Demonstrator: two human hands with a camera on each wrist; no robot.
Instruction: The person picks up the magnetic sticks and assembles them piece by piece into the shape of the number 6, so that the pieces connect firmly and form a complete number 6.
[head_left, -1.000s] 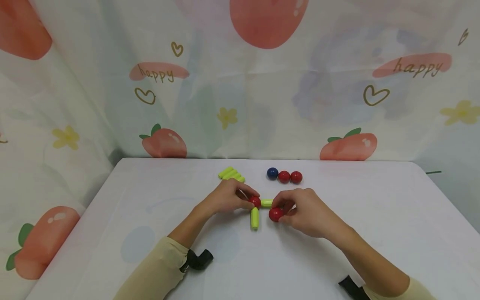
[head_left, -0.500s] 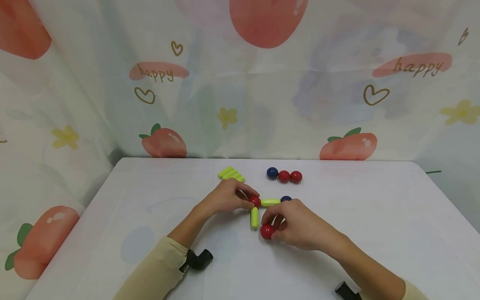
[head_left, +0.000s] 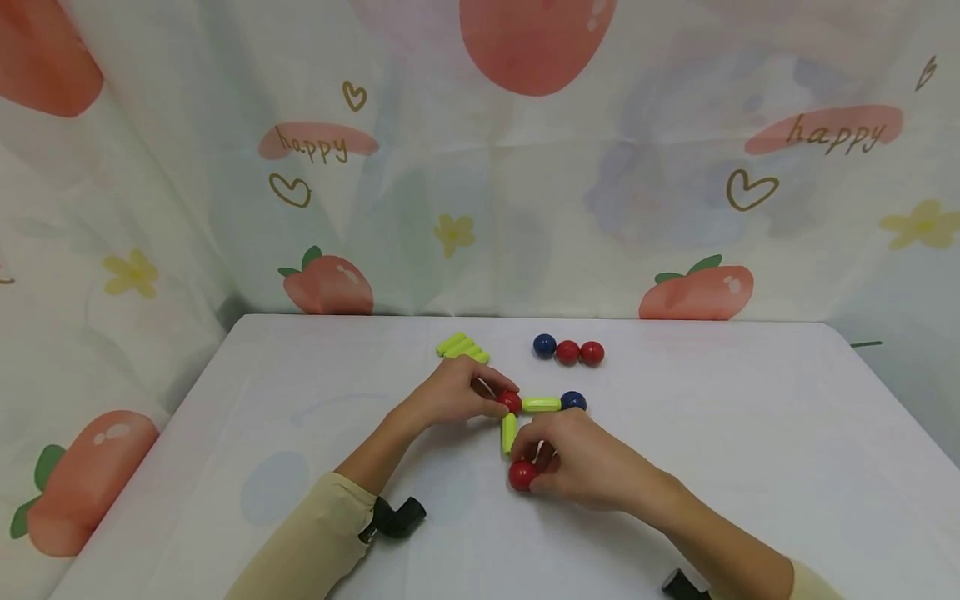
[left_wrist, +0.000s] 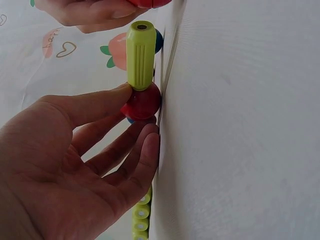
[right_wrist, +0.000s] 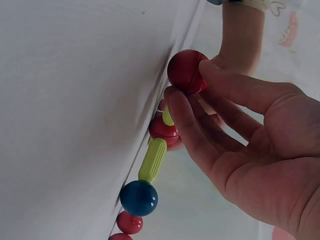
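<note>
Between thumb and fingers my left hand (head_left: 461,393) pinches a red ball (left_wrist: 144,102) low on the table. Two yellow-green rods meet that ball: one rod (head_left: 542,404) runs right to a blue ball (head_left: 573,401), the other rod (left_wrist: 141,57) points toward me. My right hand (head_left: 581,462) grips a second red ball (head_left: 522,476) by thumb and fingertips, close to the near end of the rod that points at me. In the right wrist view this ball (right_wrist: 187,71) shows a seam line. Whether it touches the rod I cannot tell.
Several loose yellow-green rods (head_left: 463,347) lie side by side behind the left hand. Farther back on the white table (head_left: 750,450), a blue ball (head_left: 544,346) and two red balls (head_left: 581,353) stand in a row. A patterned curtain (head_left: 495,192) hangs behind.
My right hand has carried its red ball toward me and left, to the near rod's end. This uncovered the blue ball at the right rod's end. The left hand has stayed put.
</note>
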